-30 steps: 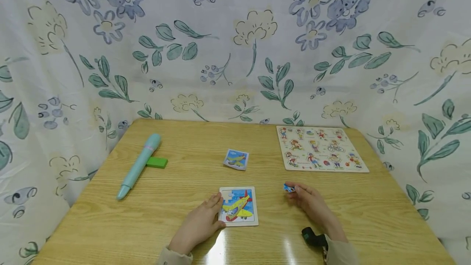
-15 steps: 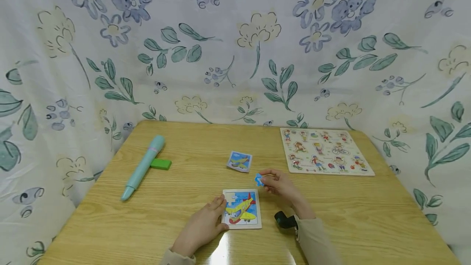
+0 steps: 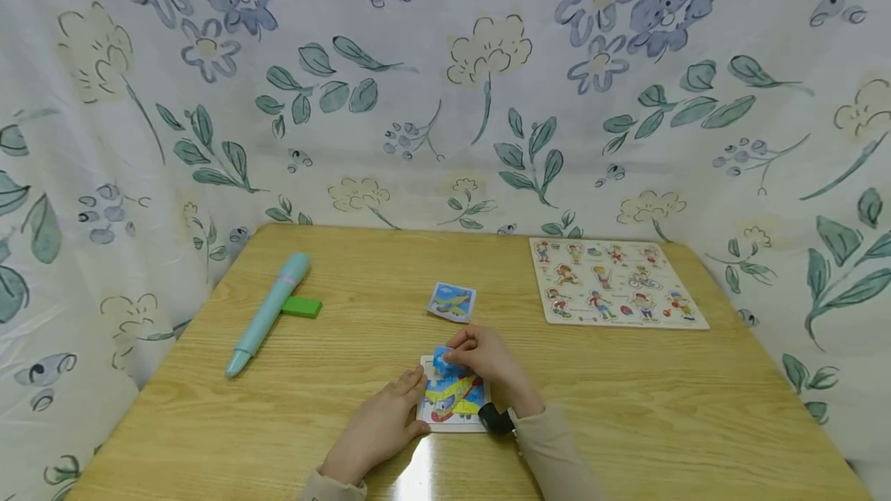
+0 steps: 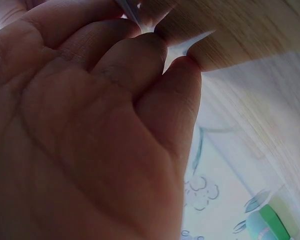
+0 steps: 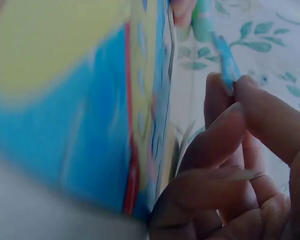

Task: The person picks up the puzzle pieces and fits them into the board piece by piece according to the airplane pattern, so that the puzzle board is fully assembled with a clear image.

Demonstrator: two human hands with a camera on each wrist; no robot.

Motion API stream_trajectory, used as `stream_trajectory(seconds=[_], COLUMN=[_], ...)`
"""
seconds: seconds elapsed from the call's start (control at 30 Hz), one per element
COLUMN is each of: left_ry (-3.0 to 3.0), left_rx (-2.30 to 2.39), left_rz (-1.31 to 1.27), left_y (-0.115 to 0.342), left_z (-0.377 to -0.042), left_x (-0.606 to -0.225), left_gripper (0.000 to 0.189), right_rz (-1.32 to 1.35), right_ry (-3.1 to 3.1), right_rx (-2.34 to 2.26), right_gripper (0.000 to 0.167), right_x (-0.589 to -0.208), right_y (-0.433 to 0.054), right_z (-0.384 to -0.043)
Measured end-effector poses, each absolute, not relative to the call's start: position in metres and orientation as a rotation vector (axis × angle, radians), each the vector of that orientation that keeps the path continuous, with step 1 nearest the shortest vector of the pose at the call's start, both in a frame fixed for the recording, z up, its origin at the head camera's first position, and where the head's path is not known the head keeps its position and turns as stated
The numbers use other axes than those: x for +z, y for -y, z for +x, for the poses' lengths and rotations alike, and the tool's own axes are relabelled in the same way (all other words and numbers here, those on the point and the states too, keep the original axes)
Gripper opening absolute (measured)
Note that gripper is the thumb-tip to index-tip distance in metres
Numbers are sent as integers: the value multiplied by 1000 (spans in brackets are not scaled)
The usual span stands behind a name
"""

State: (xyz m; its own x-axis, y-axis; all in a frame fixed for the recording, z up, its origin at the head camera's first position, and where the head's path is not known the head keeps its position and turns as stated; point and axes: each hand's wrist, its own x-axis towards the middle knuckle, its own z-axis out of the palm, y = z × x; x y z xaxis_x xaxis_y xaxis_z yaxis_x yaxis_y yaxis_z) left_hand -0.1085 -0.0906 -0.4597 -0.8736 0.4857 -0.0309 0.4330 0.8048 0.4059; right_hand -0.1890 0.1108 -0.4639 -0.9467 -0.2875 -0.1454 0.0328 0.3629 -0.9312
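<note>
A small framed jigsaw puzzle (image 3: 452, 406) with a yellow airplane on blue lies near the front middle of the table. Bare backing shows at its upper left. My left hand (image 3: 379, 425) rests along the puzzle's left edge, fingers fairly straight, thumb at the lower corner. Between thumb and fingertips my right hand (image 3: 490, 358) pinches a blue puzzle piece (image 3: 442, 362) over the frame's upper part. In the right wrist view that puzzle piece (image 5: 229, 65) is seen edge-on, apart from the board. The left wrist view shows mostly the palm and fingers.
Behind the puzzle lies a small airplane picture card (image 3: 452, 302). A pegged picture board (image 3: 619, 284) is at the back right. On the left, a light teal pen-shaped object (image 3: 267, 315) leans on a green block (image 3: 302, 308). A floral curtain (image 3: 418, 99) borders the wooden table (image 3: 661, 408).
My right hand has moved left with the puzzle piece, from the open table at the right to above the puzzle's upper part. The left hand has stayed at the puzzle's edge.
</note>
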Motion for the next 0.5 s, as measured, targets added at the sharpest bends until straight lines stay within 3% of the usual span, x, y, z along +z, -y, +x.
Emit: stream_trajectory(seconds=[0.5], left_ry=[-2849], left_rx=[582], left_rz=[716], left_y=[92], left_z=[-108], left_x=[-461], left_gripper=[71], right_rz=[-352], right_ry=[-2572], right_rx=[-1430], right_gripper=[12], right_x=[-469], right_y=[-97], right_z=[-182])
